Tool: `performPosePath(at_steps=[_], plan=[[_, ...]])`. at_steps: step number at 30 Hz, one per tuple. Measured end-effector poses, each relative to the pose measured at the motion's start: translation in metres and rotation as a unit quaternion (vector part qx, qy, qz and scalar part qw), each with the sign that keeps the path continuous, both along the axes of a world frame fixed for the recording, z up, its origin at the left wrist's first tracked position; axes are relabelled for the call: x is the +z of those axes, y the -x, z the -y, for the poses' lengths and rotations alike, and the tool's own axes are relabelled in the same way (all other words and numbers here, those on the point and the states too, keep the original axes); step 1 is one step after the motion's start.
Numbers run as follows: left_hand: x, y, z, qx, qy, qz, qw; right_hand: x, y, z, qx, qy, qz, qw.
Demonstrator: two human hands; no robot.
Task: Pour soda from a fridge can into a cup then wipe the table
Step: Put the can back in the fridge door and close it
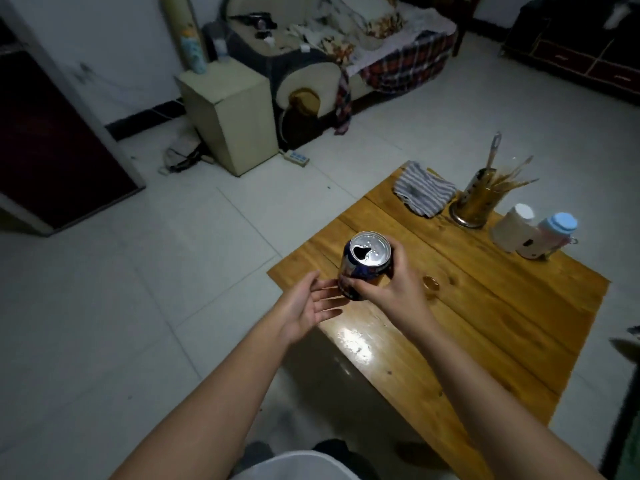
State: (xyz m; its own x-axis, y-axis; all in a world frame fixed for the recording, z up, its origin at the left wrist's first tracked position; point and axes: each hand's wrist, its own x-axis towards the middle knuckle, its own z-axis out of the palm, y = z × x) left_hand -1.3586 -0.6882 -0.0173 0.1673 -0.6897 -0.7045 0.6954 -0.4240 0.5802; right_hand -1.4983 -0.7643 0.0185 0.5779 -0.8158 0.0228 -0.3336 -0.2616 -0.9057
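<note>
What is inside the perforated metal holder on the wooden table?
Several chopsticks and a metal utensil handle stick out of the perforated metal holder, on the wooden table. Their lower ends are hidden by the holder's wall.

Can (363, 268) in my fingers: dark blue w/ silver top; worktop (485, 306) amber wood grain; cloth (424, 192) grey-white stripes; utensil holder (474, 199) gold, dotted; cup (514, 226) white; bottle (550, 233) pale blue cap.
</note>
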Motion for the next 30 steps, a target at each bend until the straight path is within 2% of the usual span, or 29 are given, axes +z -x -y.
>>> performPosePath(at_steps=[7,20,30], plan=[[-0.002,-0.061,-0.095,0.129,-0.006,0.005,0.992,-0.01,-0.087,-0.062,0.118,-0.011,0.026,0.993],[-0.002,-0.14,-0.317,0.285,-0.013,0.033,0.958,-0.013,-0.216,-0.239,0.31,-0.049,0.031,0.949],[-0.005,-0.166,-0.387,0.401,-0.005,0.032,0.915,-0.009,-0.279,-0.299,0.428,-0.057,0.033,0.901]])
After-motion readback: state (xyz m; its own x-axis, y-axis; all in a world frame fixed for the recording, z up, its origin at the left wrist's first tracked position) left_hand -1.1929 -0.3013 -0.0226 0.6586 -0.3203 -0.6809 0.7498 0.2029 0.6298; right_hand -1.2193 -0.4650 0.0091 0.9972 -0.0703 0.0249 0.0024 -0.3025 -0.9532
